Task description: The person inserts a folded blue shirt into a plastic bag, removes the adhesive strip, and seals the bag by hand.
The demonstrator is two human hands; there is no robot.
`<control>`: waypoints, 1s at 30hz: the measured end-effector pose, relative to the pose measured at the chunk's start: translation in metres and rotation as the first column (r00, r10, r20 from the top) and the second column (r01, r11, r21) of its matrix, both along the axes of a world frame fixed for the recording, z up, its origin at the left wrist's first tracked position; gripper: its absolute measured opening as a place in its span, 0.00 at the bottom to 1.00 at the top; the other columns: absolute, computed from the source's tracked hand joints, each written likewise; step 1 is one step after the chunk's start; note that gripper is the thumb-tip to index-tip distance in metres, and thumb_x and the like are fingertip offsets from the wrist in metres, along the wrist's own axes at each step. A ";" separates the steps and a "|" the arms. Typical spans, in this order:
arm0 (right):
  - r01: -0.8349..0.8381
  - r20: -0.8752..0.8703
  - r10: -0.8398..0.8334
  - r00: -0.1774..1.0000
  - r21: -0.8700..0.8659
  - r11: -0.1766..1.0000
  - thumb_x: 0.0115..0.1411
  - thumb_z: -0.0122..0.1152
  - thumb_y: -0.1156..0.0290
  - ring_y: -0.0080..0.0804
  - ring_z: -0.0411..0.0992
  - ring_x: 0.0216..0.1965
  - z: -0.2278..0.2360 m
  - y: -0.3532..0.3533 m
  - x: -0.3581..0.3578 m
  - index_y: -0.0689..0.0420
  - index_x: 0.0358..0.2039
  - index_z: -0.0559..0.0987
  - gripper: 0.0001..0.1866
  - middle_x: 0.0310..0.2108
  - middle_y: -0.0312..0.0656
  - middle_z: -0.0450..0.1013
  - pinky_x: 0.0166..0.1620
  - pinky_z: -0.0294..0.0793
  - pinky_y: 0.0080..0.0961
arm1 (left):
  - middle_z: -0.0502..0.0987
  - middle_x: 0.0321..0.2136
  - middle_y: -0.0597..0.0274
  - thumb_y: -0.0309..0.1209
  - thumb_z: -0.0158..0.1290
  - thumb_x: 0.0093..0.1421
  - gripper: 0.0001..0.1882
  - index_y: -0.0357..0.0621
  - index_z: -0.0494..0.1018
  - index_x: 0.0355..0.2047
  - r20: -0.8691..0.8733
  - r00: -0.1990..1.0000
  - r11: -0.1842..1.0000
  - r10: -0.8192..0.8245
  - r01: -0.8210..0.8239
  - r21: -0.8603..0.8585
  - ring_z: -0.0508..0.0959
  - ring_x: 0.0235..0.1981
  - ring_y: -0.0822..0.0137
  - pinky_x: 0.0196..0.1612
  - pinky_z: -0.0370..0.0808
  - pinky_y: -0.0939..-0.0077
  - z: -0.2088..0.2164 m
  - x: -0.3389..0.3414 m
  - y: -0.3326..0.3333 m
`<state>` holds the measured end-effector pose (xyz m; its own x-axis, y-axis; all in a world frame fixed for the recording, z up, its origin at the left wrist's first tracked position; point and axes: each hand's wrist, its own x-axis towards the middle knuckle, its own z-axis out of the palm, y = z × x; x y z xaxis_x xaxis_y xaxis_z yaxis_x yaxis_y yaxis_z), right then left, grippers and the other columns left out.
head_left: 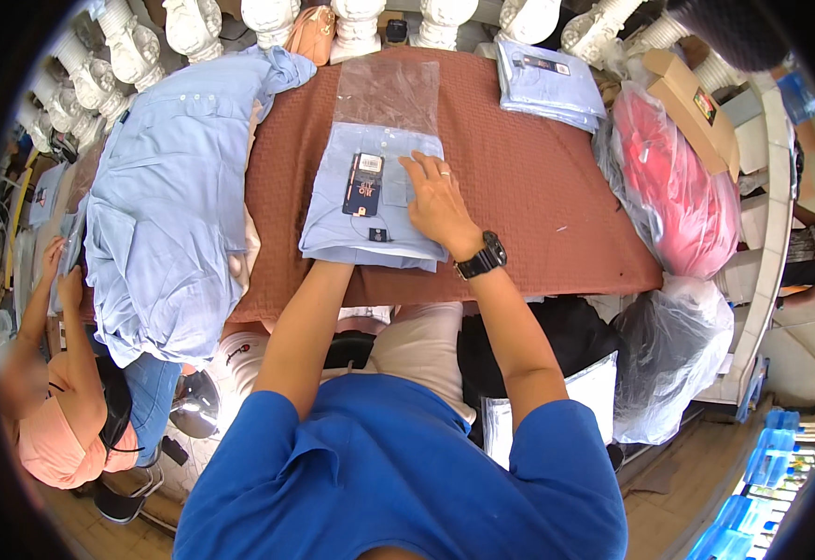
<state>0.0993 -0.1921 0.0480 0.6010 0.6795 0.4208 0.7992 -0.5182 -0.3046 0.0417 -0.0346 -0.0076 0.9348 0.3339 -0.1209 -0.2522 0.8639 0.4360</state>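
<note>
A folded light blue shirt (333, 229) lies in front of me on the brown cloth. On it are a dark hang tag (362, 191) and a small dark label (378, 235). A clear plastic bag (387, 89) stretches flat beyond its far end; how much of the shirt the bag covers I cannot tell. My left forearm (309, 317) runs under the shirt's near edge, and the hand there is hidden. My right hand (440, 207) rests on the shirt's right side with fingers stretched out, near its pocket.
Loose light blue shirts (165, 187) are heaped on the left. Packed shirts (547, 82) lie at the far right, near a clear bag of red goods (673, 168) and a cardboard box (696, 107). A co-worker (71, 401) sits at far left. White balusters (193, 28) line the back.
</note>
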 end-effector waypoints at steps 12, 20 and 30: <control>0.022 0.002 -0.022 1.000 0.003 1.000 0.59 0.50 0.85 0.56 0.71 0.59 -0.030 -0.013 0.026 0.59 0.57 0.77 0.25 0.59 0.53 0.74 0.61 0.73 0.45 | 0.62 0.69 0.44 0.50 0.34 0.76 0.34 0.33 0.55 0.70 0.005 1.000 1.000 0.018 -0.018 0.006 0.63 0.69 0.49 0.74 0.55 0.49 0.002 -0.011 0.012; 0.013 -0.059 -0.011 0.998 0.023 1.000 0.57 0.52 0.86 0.59 0.73 0.57 -0.007 -0.022 0.007 0.62 0.50 0.79 0.20 0.53 0.54 0.77 0.57 0.76 0.44 | 0.61 0.69 0.44 0.50 0.34 0.76 0.35 0.34 0.54 0.70 0.014 1.000 1.000 0.019 -0.019 0.005 0.63 0.69 0.48 0.74 0.55 0.49 0.004 -0.011 0.009; 0.000 -0.202 -0.021 0.979 -0.103 0.995 0.57 0.59 0.79 0.61 0.76 0.48 0.031 -0.027 -0.012 0.58 0.50 0.81 0.18 0.45 0.55 0.79 0.51 0.77 0.47 | 0.60 0.69 0.44 0.50 0.34 0.76 0.35 0.34 0.54 0.71 0.026 0.999 1.000 0.026 -0.026 0.000 0.62 0.70 0.48 0.74 0.55 0.48 0.005 -0.004 0.004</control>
<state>0.0876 -0.2193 0.0785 0.6737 0.7060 0.2185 0.7209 -0.5627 -0.4045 0.0381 -0.0304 -0.0022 0.9287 0.3579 -0.0968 -0.2854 0.8568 0.4294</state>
